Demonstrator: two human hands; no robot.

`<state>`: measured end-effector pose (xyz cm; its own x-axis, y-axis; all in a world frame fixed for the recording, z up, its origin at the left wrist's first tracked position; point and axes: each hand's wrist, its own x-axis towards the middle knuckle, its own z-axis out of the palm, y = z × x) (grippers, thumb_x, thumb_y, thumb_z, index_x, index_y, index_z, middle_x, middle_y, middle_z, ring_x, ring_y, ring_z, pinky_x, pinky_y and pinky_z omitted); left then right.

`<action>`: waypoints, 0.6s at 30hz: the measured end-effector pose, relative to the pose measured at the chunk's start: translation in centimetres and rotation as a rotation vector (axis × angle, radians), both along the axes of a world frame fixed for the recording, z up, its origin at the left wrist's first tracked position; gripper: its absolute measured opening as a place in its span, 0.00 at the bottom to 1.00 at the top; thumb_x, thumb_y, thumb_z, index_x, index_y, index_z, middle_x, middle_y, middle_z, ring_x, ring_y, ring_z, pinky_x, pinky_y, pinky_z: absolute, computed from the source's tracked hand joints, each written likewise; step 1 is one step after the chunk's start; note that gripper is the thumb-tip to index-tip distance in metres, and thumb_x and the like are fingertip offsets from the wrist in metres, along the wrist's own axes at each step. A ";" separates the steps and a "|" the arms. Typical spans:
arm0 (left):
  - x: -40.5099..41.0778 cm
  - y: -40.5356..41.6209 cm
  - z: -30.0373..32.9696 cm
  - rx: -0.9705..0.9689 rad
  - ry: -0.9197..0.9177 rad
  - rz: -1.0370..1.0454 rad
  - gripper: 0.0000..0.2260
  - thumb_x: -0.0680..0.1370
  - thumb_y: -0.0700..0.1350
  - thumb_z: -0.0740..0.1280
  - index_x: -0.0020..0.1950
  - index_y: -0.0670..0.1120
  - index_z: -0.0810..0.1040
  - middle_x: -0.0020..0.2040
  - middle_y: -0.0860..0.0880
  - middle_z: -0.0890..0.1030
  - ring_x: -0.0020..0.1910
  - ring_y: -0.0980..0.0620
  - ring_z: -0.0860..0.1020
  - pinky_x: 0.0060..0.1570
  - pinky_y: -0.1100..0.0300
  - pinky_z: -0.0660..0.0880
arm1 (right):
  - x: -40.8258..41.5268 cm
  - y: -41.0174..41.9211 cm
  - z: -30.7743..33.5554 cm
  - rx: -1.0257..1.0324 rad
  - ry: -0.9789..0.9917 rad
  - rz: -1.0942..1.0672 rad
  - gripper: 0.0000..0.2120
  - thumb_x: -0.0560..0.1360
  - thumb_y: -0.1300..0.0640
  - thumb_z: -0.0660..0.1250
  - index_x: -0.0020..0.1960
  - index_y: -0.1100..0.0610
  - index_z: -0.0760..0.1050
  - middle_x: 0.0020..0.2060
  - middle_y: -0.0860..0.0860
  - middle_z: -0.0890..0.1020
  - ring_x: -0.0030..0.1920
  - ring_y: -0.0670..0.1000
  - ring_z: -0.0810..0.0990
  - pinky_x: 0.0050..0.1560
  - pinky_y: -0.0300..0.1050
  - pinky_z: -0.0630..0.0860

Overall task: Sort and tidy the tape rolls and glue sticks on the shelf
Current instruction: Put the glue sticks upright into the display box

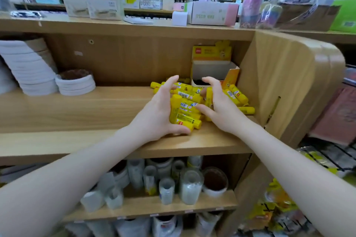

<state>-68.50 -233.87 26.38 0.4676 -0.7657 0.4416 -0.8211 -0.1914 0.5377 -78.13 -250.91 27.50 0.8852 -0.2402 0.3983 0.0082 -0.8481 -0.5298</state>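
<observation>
Shelf [77, 113] job looks early-to-middle, as a judgement: the tape rolls [32, 67] are stacked well off to the left of both hands, leaning but grouped, while the glue sticks [187, 102] are a loose heap between and just beyond the hands, none visibly in the box. Display box [213, 72] stands open right behind the fingertips, apparently empty inside, so loading it is what's left. Left hand [161, 113] is cupped against the left side of the heap, thumb under the near sticks, fingers curled over the top. Right hand [217, 106] is spread and curved against the right side, fingers touching sticks. A few stray sticks lie right of the right hand, near the shelf's side wall.
</observation>
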 end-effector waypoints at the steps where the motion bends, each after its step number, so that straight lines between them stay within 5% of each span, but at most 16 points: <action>1: 0.2 -0.1 0.2 -0.007 -0.032 -0.028 0.52 0.58 0.54 0.79 0.68 0.67 0.44 0.66 0.58 0.58 0.69 0.53 0.64 0.67 0.56 0.64 | 0.5 0.1 0.0 -0.005 -0.004 -0.001 0.27 0.77 0.58 0.64 0.71 0.54 0.56 0.56 0.49 0.72 0.54 0.49 0.73 0.57 0.40 0.68; 6: 2.7 -1.1 0.0 -0.008 -0.658 -0.099 0.36 0.67 0.57 0.72 0.70 0.52 0.60 0.72 0.45 0.55 0.68 0.43 0.63 0.65 0.51 0.64 | 3.4 -0.2 -0.7 -0.060 -0.038 0.004 0.17 0.80 0.54 0.54 0.67 0.60 0.66 0.59 0.56 0.75 0.60 0.55 0.73 0.59 0.48 0.69; 9: 4.2 -2.6 0.0 0.029 -0.847 -0.164 0.28 0.70 0.51 0.67 0.69 0.49 0.65 0.71 0.41 0.61 0.65 0.41 0.67 0.62 0.48 0.66 | 5.0 -0.3 -0.8 0.002 -0.095 0.072 0.16 0.76 0.56 0.52 0.54 0.59 0.75 0.51 0.56 0.77 0.52 0.53 0.74 0.52 0.46 0.69; 14: 5.5 -4.2 0.5 0.198 -0.501 -0.235 0.31 0.71 0.58 0.62 0.72 0.57 0.55 0.70 0.45 0.67 0.68 0.45 0.67 0.66 0.48 0.66 | 6.0 -1.6 -0.2 0.483 -0.190 0.039 0.14 0.77 0.69 0.54 0.58 0.59 0.71 0.51 0.52 0.76 0.53 0.49 0.75 0.59 0.44 0.73; 18: 5.4 -4.8 0.3 0.232 -0.469 -0.257 0.27 0.70 0.59 0.59 0.69 0.57 0.57 0.66 0.45 0.73 0.66 0.46 0.70 0.65 0.53 0.67 | 5.3 -2.8 0.4 0.189 -0.246 -0.036 0.11 0.74 0.62 0.57 0.51 0.56 0.76 0.47 0.51 0.79 0.50 0.48 0.78 0.55 0.44 0.75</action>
<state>-63.08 -238.63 26.64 0.0493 -0.9302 0.3638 -0.9970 -0.0241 0.0734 -72.78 -253.69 27.94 0.7576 -0.3597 0.5447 0.1276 -0.7368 -0.6640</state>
